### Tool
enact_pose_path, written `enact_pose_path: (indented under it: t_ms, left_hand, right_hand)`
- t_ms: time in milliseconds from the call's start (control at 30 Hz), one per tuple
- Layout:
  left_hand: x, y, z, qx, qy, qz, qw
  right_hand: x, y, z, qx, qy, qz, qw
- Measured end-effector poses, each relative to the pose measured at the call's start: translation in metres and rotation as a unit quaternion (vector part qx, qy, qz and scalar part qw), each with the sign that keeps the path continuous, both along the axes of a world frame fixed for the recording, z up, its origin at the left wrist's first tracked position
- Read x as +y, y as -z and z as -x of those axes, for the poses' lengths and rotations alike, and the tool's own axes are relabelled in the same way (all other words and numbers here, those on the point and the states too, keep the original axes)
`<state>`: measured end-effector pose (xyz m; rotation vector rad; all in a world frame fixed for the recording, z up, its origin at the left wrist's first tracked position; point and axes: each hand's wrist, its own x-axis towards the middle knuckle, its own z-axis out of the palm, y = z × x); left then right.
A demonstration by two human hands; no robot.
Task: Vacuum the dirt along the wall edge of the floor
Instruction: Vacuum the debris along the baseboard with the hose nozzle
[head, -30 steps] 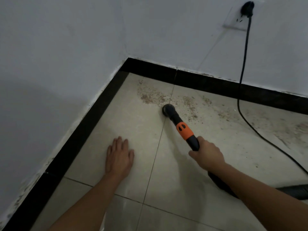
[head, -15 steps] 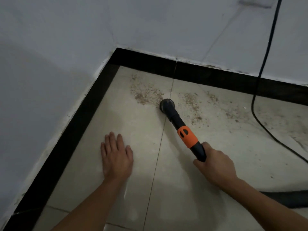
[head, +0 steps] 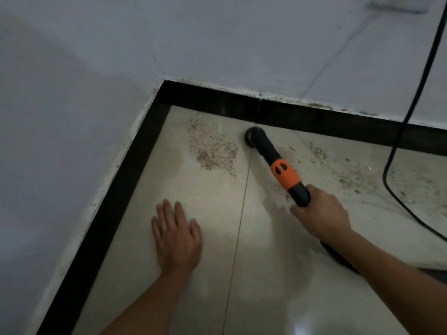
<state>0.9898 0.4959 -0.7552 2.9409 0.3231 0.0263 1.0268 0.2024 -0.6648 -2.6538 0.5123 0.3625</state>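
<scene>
One nozzle [head: 254,137], now pushed up against the black skirting [head: 302,119] at the floor's far edge, beside the dirt [head: 212,148].
Right hand [head: 319,213] is wrapped tight round the black-and-orange vacuum wand [head: 285,175]; left hand [head: 176,235] lies flat, fingers spread, on the floor tile [head: 150,189] near the left edge.

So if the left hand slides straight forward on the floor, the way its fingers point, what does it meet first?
Probably the patch of dirt ahead of the left hand, on the same tile. Beyond it stands the black skirting at the wall. The vacuum nozzle lies to the right of that line, though depth is hard to judge.
</scene>
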Motion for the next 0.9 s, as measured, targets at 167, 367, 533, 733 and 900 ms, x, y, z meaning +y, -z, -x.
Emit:
enact_pose_path:
  t_ms: [167, 367, 533, 733, 900]
  left_hand:
    - [-0.002, -0.011, 0.001, 0.023, -0.001, 0.014, 1.0]
    - [-0.001, -0.01, 0.001, 0.033, -0.001, 0.002, 0.999]
    - [-0.001, -0.018, 0.003, 0.044, 0.014, 0.009, 0.999]
    - [0.022, -0.017, 0.021, 0.047, 0.092, -0.009, 0.995]
    - [0.022, -0.018, 0.019, 0.045, 0.09, 0.005, 0.995]
  right_hand:
    - [-0.003, -0.019, 0.08, 0.096, -0.05, 0.033, 0.994]
    - [-0.003, -0.019, 0.075, 0.109, -0.121, 0.064, 0.985]
    - [0.015, -0.018, 0.008, 0.032, -0.087, 0.021, 0.995]
    - [0.033, -0.01, 0.053, 0.045, -0.079, 0.003, 0.996]
    - [0.028, -0.005, 0.05, 0.042, -0.11, 0.05, 0.992]
